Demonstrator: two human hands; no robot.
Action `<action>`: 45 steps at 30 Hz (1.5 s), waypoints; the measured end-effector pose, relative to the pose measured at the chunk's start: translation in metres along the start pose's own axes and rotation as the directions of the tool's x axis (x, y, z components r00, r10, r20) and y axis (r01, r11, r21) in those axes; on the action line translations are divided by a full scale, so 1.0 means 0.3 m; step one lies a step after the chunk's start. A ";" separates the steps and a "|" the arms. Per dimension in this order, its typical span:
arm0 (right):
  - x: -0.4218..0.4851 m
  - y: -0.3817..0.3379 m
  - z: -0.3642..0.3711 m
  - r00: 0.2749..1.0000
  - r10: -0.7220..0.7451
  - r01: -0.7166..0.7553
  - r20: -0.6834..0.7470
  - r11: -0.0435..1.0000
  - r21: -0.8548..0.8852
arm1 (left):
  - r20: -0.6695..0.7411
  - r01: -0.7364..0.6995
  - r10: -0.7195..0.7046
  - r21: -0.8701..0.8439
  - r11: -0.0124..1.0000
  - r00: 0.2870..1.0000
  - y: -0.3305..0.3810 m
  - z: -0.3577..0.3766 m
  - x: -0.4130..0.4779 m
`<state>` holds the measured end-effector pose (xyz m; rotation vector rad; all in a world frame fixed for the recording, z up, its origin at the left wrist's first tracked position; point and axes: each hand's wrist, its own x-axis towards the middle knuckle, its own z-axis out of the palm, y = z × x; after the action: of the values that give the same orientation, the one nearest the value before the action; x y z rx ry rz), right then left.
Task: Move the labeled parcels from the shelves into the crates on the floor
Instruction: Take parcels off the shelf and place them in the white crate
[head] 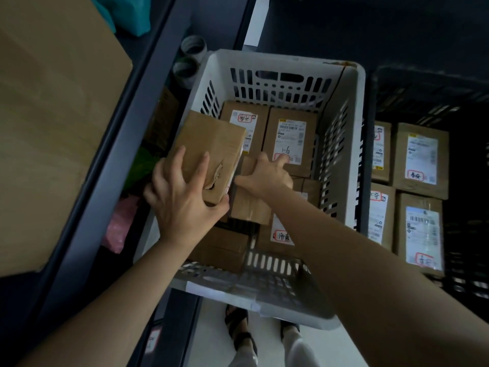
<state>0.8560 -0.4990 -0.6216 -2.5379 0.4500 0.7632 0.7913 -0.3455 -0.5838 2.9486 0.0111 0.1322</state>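
Big box (53, 123): a very large brown box on the shelf at the left, taking up much of the view.
Shelf (111, 165): dark grey, with a thick edge running down beside the white crate.
White crate (352, 144): on the floor, right next to the shelf, with slotted walls and many brown parcels inside.
Black crate (428, 99): on the floor just beside the white crate, on the right. It has four brown parcels with white labels.
Floor (211, 335): pale, showing below the white crate, with the person's feet in dark sandals on it.
Held parcel (209, 152): a brown box, tilted, over the left side of the white crate. Its near end has torn tape.
Small parcel (251, 205): brown, lying on top of other parcels in the middle of the white crate.
Left hand (182, 200): fingers spread wide and wrapped over the near end of the held parcel, gripping it.
Right hand (267, 176): fingers curled down on the top of the small parcel, thumb pointing at the held parcel. I cannot tell if it grips or only presses.
Tape rolls (191, 55): two rolls behind the white crate, by the shelf.
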 end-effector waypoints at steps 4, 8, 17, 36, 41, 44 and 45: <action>0.004 -0.031 -0.015 1.000 0.012 -0.012 0.008 0.997 -0.079 | -0.018 0.036 -0.037 -0.020 0.999 0.999 0.003 -0.001 0.005; 0.008 -0.026 -0.031 1.000 0.005 -0.003 0.026 0.998 -0.066 | -0.021 0.051 -0.052 -0.041 0.998 0.998 0.000 -0.003 0.008; 0.003 -0.034 -0.007 0.999 -0.001 0.007 0.050 0.994 -0.110 | -0.015 0.090 -0.090 -0.042 0.995 0.996 0.008 -0.003 0.012; -0.006 0.179 0.064 0.800 -0.580 0.573 0.156 0.659 -0.488 | 0.098 0.116 -0.112 -0.039 0.992 0.989 0.001 0.072 0.001; -0.005 0.178 0.083 0.787 -0.578 0.580 0.216 0.574 -0.578 | 0.106 0.188 -0.178 -0.089 0.978 0.978 0.030 0.079 0.023; -0.036 0.227 0.165 0.799 -0.473 0.582 0.370 0.457 -0.672 | 0.091 0.199 -0.189 -0.109 0.974 0.978 0.042 0.065 0.018; -0.045 0.250 0.192 0.821 -0.443 0.562 0.360 0.518 -0.645 | 0.084 0.181 -0.173 -0.111 0.977 0.981 0.037 0.061 0.018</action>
<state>0.7883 -0.5311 -0.6808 -3.0222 -0.8306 1.0205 0.7983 -0.3597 -0.5991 2.8150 0.2466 -0.0026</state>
